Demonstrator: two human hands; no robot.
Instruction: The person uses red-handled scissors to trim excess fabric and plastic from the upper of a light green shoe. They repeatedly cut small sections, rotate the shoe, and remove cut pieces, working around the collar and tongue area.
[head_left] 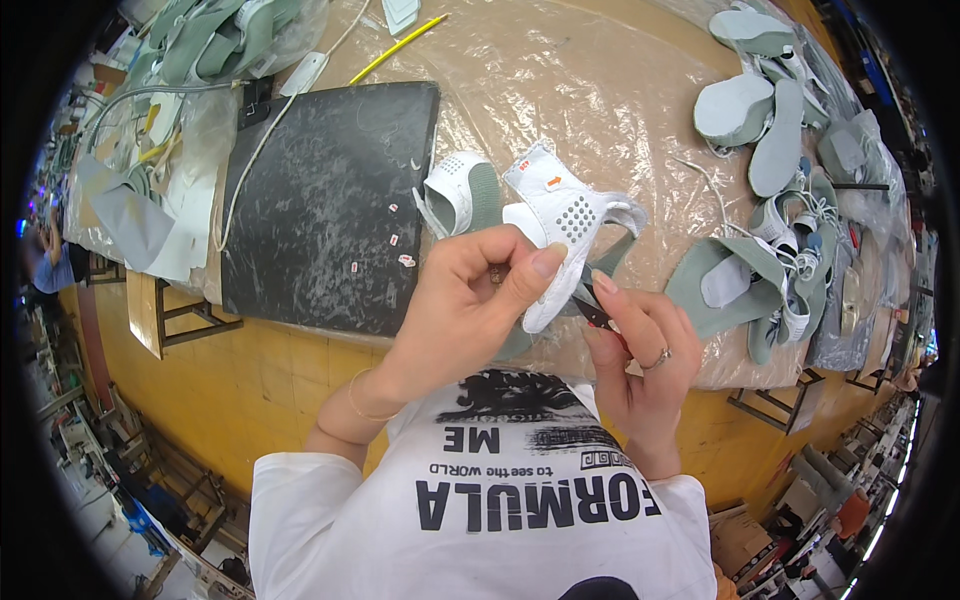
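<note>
My left hand (462, 300) pinches a white shoe upper (572, 205) between thumb and fingers, above the near edge of the table. The upper has rows of grey-green dots and a small orange arrow, with a looped strap at its right. Closed around a small dark pointed tool (596, 312), my right hand (652, 355) is close to the upper's lower right edge. Its fingers partly cover the tool, so its exact kind is unclear. Just left of the held piece, a second white upper (465, 195) with grey-green knit lies on the table.
A scuffed black board (320, 210) lies at the left, crossed by a pale cord. Grey-green shoe parts (735, 285) and pale soles (735, 108) are piled along the right. More green pieces (215, 40) lie far left, near a yellow pencil (398, 50). Brownish plastic film (600, 90) covers the table.
</note>
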